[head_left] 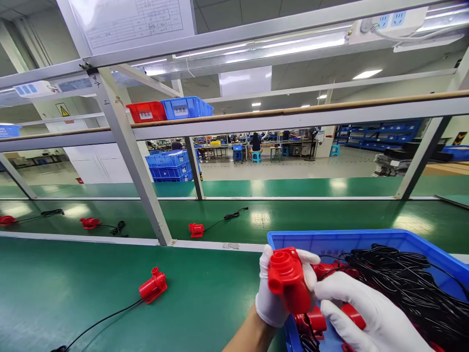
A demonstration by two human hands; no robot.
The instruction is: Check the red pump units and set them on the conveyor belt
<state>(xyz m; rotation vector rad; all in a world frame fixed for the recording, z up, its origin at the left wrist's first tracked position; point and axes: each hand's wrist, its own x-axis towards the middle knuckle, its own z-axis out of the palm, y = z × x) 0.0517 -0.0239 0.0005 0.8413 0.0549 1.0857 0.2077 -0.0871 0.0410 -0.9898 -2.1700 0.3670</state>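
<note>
My gloved left hand [270,300] is wrapped round a red pump [291,281], holding it up over the near left corner of a blue bin [340,235]. The pump's round ports face me and to the left. Close to the pump's right side is my gloved right hand [370,308], thumb and forefinger apart, with nothing visible between them; whether a fingertip touches the pump is unclear. Below, inside the bin, lie more red pumps [310,322] and a heap of black cables [395,283]. Another red pump [153,286] rests on the green bench to the left, its cable trailing toward me.
Beyond the white rail, red pumps [197,230] with bundled cables lie spaced along a green strip [311,212]. A metal post [128,156] rises left of centre. Overhead, a shelf holds a red box [147,112] and a blue box [186,107]. People work far behind.
</note>
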